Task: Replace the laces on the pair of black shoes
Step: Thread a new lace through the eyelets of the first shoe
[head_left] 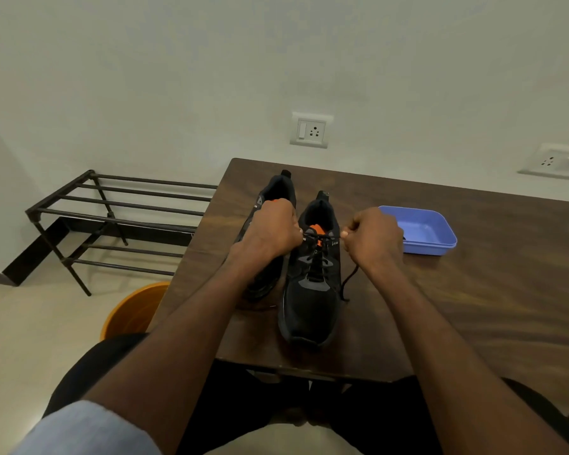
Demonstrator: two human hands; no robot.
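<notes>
Two black shoes stand side by side on the dark wooden table (457, 290), toes toward me. The right shoe (311, 307) has an orange tongue tab and a black lace (317, 254) threaded through its eyelets. My left hand (271, 229) pinches one end of that lace at the top left of the eyelets. My right hand (373, 239) pinches the other end on the right side, and the lace is stretched taut between them. A loose tail of lace (347, 284) hangs below my right hand. The left shoe (266, 205) is largely hidden behind my left hand and forearm.
A blue plastic tray (422, 229) sits on the table right of my right hand. A dark metal shoe rack (112, 218) stands on the floor at the left. An orange bucket (135, 310) sits below the table's left edge. Wall sockets (309, 130) are behind.
</notes>
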